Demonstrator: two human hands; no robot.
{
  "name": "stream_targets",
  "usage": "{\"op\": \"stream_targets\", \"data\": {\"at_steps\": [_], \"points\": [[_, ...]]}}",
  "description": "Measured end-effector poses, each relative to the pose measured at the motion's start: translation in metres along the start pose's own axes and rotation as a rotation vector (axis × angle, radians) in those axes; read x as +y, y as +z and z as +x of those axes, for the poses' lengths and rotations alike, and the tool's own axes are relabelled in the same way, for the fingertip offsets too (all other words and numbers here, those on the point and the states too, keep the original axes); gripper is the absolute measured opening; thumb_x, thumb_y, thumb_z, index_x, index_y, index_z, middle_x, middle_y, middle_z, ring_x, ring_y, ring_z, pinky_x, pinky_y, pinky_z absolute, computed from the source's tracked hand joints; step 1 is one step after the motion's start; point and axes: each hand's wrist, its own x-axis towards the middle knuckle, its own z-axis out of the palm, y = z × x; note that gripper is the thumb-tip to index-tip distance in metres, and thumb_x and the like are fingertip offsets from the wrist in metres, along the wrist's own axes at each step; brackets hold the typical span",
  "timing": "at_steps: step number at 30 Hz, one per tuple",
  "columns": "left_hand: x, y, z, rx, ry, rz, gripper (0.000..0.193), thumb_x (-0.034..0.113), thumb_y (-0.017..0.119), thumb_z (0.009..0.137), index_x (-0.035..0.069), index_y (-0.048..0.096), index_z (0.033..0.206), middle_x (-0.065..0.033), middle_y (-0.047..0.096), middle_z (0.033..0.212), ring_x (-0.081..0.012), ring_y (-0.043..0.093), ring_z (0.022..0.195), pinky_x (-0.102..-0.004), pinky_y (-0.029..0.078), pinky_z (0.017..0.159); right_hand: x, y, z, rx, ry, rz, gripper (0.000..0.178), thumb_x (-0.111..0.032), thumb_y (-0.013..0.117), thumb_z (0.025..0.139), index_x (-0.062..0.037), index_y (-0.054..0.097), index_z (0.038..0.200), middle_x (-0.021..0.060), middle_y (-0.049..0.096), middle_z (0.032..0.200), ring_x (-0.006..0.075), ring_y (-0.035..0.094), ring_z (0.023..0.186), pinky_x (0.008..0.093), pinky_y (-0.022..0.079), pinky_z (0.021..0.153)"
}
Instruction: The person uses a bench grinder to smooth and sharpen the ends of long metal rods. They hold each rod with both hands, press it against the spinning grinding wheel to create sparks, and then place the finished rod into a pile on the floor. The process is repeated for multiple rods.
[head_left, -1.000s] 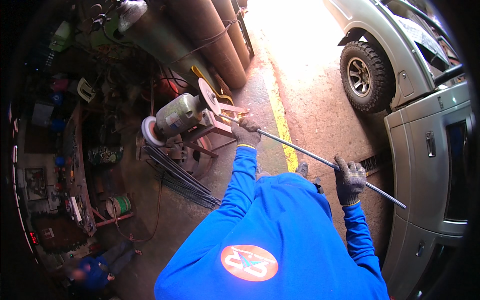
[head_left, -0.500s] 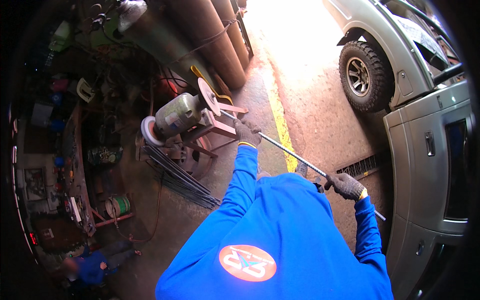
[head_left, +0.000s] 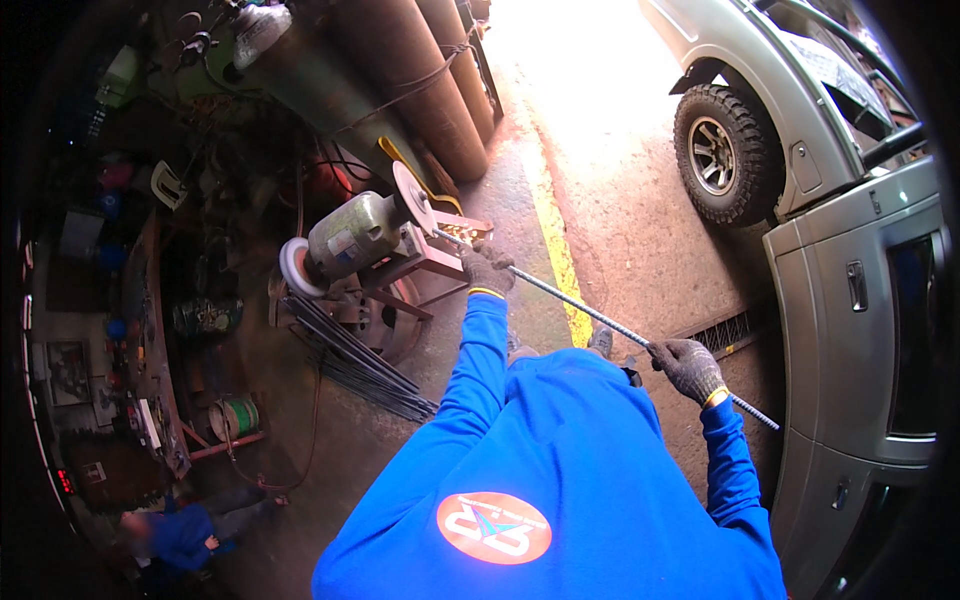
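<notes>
A long ribbed steel rod runs from the bench grinder down to the right. Its far end meets the edge of the thin disc on the grinder's right side, where small orange sparks show. My left hand, in a grey glove, is closed round the rod close to that end. Farther down, my right hand, gloved likewise, grips it near the other end, which sticks out past my wrist. A white wheel sits on the grinder's other side.
A bundle of dark rods lies on the floor below the grinder. Gas cylinders stand beyond it. A silver vehicle lines the right side. At the lower left is another person in blue; a cluttered workbench stands nearby.
Sparks now show where the rod meets the disc. My left hand has shifted slightly left and down with the rod; my right hand still holds it.
</notes>
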Motion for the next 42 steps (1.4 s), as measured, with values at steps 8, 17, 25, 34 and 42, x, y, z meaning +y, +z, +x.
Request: {"op": "stream_targets", "data": {"at_steps": [8,17,25,34,42], "points": [[0.0,0.015,-0.014,0.05,0.012,0.026,0.055,0.064,0.029,0.098,0.019,0.043,0.07,0.0048,0.023,0.049,-0.0119,0.019,0.037,-0.0267,0.022,0.034,-0.01,0.002,-0.01,0.253,-0.077,-0.343,0.049,-0.056,0.055,0.092,-0.0109,0.072,0.084,0.0195,0.066,0.071,0.0383,0.066,0.07,0.0493,0.051,0.062],[0.004,0.016,-0.013,-0.024,-0.053,-0.032,0.059,0.067,0.028,0.097,0.02,0.039,0.064,0.0048,0.022,0.049,-0.0117,0.019,0.036,-0.0268,0.022,0.034,-0.015,0.007,-0.011,0.372,-0.125,-0.42,0.045,-0.054,0.06,0.089,-0.0111,0.068,0.079,0.017,0.063,0.065,0.0376,0.064,0.063,0.0486,0.048,0.053],[0.002,0.023,-0.015,0.018,-0.013,0.015,0.06,0.07,0.027,0.096,0.021,0.032,0.062,0.0045,0.02,0.048,-0.0129,0.018,0.036,-0.0272,0.02,0.034,-0.01,0.009,-0.011,0.483,-0.213,-0.426,0.04,-0.051,0.065,0.086,-0.0115,0.068,0.08,0.0144,0.065,0.069,0.0354,0.065,0.063,0.0472,0.048,0.053],[0.0,0.029,-0.023,-0.011,-0.017,-0.034,0.06,0.069,0.029,0.096,0.019,0.032,0.063,0.004,0.022,0.048,-0.0123,0.02,0.037,-0.0271,0.021,0.034,-0.003,0.012,-0.006,0.629,-0.268,-0.36,0.029,-0.039,0.072,0.082,-0.0107,0.067,0.082,0.0119,0.065,0.075,0.0333,0.064,0.071,0.0458,0.049,0.062],[-0.003,0.035,-0.033,-0.105,0.029,0.006,0.048,0.052,0.033,0.099,0.02,0.034,0.062,0.0059,0.022,0.051,-0.01,0.02,0.04,-0.0257,0.024,0.037,0.001,0.014,-0.002,0.702,-0.246,-0.288,0.023,-0.031,0.076,0.078,-0.0108,0.067,0.084,0.0113,0.065,0.078,0.0326,0.064,0.075,0.0455,0.049,0.064]]}}
